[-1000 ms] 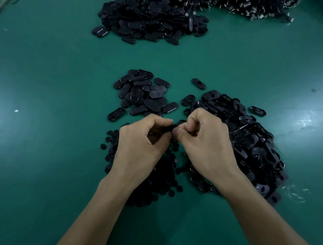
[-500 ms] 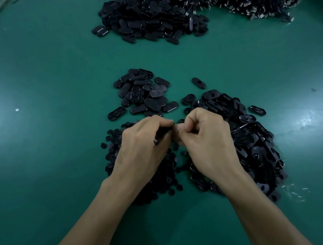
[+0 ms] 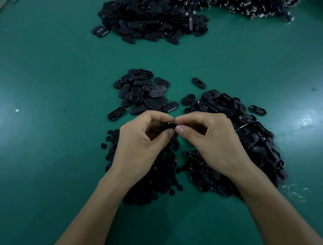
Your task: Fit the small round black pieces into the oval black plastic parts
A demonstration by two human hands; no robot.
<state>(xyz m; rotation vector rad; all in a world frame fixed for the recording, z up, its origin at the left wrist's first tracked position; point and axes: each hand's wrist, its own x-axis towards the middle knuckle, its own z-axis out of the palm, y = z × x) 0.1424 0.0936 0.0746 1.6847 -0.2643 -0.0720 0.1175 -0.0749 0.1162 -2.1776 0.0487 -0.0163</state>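
My left hand (image 3: 139, 145) and my right hand (image 3: 211, 143) meet fingertip to fingertip over the green table. Between them they pinch one oval black plastic part (image 3: 167, 126), mostly hidden by the fingers. Whether a small round piece sits in it cannot be told. Under my left hand lies a heap of small round black pieces (image 3: 152, 181). A heap of oval parts with holes (image 3: 252, 139) spreads beneath and to the right of my right hand. Just beyond the hands, a smaller group of oval parts (image 3: 145, 96) lies flat.
A large mound of oval black parts (image 3: 151, 19) sits at the far side of the green table (image 3: 41, 113), with more dark pieces with metal bits (image 3: 253, 4) to its right. Single oval parts (image 3: 198, 82) lie loose near the heaps.
Both hands have shifted slightly and turned the pinched part; the left hand's fingers opened a little, so the oval part now shows between the fingertips.
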